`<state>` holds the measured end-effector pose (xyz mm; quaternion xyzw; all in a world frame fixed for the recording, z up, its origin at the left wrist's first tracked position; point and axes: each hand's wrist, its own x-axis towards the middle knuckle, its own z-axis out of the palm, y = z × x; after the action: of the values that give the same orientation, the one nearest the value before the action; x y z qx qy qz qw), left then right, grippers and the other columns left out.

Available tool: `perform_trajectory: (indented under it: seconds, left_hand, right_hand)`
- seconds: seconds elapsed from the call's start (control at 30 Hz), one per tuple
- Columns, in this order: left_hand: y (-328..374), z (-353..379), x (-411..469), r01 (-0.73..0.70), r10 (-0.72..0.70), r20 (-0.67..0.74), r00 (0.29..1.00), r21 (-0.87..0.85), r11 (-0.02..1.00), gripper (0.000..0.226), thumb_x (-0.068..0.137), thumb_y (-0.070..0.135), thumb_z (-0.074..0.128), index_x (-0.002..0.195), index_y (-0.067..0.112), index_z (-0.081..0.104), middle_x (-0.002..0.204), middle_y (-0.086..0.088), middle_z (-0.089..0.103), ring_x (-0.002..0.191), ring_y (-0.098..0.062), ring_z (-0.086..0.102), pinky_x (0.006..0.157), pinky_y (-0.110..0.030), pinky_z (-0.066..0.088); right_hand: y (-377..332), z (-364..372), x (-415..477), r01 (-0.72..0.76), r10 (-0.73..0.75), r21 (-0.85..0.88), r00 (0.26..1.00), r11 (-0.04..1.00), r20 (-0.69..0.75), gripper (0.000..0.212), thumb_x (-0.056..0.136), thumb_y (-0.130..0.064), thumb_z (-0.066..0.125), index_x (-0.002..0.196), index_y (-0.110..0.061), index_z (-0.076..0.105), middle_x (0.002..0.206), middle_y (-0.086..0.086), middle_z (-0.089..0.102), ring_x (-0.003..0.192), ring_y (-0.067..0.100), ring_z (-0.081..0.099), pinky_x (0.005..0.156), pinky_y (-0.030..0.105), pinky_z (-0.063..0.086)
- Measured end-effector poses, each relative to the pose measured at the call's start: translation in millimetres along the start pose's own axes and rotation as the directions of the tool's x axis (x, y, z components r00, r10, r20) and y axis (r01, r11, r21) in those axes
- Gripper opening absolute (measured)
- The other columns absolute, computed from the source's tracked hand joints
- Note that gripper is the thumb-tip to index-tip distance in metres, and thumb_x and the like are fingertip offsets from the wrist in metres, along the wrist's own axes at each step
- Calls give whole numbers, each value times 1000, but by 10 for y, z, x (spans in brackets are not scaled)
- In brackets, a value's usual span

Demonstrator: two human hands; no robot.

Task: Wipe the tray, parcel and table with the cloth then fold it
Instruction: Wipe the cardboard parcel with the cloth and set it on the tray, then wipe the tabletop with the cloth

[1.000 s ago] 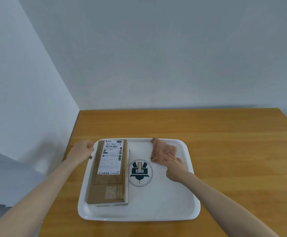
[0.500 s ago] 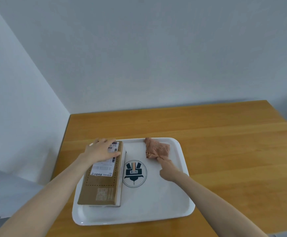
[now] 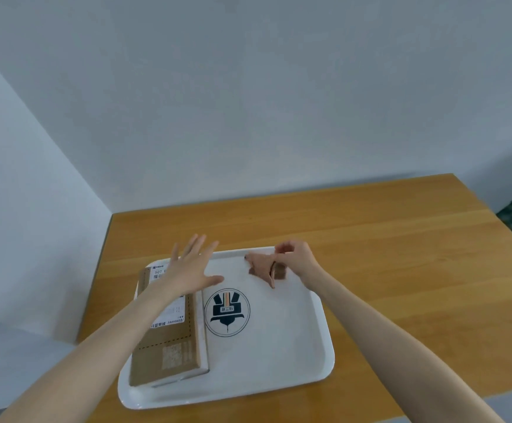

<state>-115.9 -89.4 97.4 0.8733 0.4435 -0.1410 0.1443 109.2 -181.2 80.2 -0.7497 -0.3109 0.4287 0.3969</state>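
One tray point(image 3: 279, 355), one parcel point(image 3: 169, 340), one cloth point(image 3: 260, 265) and two hands on one table point(image 3: 401, 270). The parcel lies along the tray's left side, beside a round logo point(image 3: 227, 311). The cloth is at the tray's far edge. The left hand point(image 3: 187, 267), its fingers straight and spread, covers the parcel's far end. The right hand point(image 3: 297, 257) pinches the cloth. Half a second ago the cloth lay flat under a fingertip; now one edge is lifted.

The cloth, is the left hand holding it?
No, the right hand pinches the cloth over the tray, while the left hand is spread open over the parcel.
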Motion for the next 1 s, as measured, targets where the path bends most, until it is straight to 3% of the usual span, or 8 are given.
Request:
perform_trajectory:
  seconds: [0.1,0.17,0.3,0.4,0.53,0.77,0.93,1.0]
  left_hand:
    - [527,12,98,-99,100,25,995,-59,993,97,76,71,54,149,18,20,157,-1,19,147,-17,9,118,-49,1]
    - [881,-5,142,-119,118,-19,993,-228,966,88,69,73,58,137,21,41,136,3,54,131,-15,43,112,-46,27]
    - [1396,-115,71,-187,111,-256,960,-293,938,16,77,35,52,83,20,50,61,8,65,70,-13,64,61,-29,48]
    - [1602,-229,47,-181,84,-323,943,-283,942,16,80,13,51,67,20,45,62,4,53,66,-25,57,53,-28,34]
    - [1894,-461,10,-286,181,-260,949,-459,841,34,83,13,58,55,23,42,52,5,48,45,-6,45,45,-18,31]
    - [2564,-714,-91,-288,349,-28,937,-629,723,17,89,23,64,83,6,64,71,1,52,67,-11,46,64,-24,34]
    - [2951,-450,-144,-115,160,-19,987,-779,617,10,85,30,68,85,20,67,80,1,62,75,-14,59,63,-26,47]
    - [3090,-264,-185,21,42,40,998,-927,375,20,85,32,68,86,12,65,73,0,64,71,-17,59,59,-23,50]
  right_hand:
    - [-250,-187,-107,-13,9,107,999,994,34,25,78,12,53,76,-11,62,75,6,62,78,24,58,68,30,49]
    - [-355,-304,-226,-15,7,112,998,994,64,28,77,14,49,77,-10,64,82,11,65,81,27,62,76,35,55]
    - [-454,-626,-474,-22,-28,294,986,956,166,22,83,15,51,81,-3,64,84,15,65,76,21,66,75,27,58]
    - [-431,-1025,-588,-41,-45,392,977,919,206,16,86,13,53,89,1,62,89,16,66,83,21,67,79,28,57]
    - [-269,-1544,-690,19,-123,448,971,894,204,17,84,9,60,98,0,61,94,16,64,87,23,64,83,28,56]
    - [280,-2199,-733,260,-242,8,886,966,396,39,81,-17,73,118,-12,62,113,0,66,103,12,60,90,27,46]
    - [530,-2623,-858,139,-179,120,866,983,466,29,88,-13,64,117,-13,62,106,8,68,99,20,65,83,35,54]
    - [619,-2730,-883,92,-178,207,874,974,453,30,88,-13,63,118,-12,60,104,10,69,97,22,66,77,30,54]
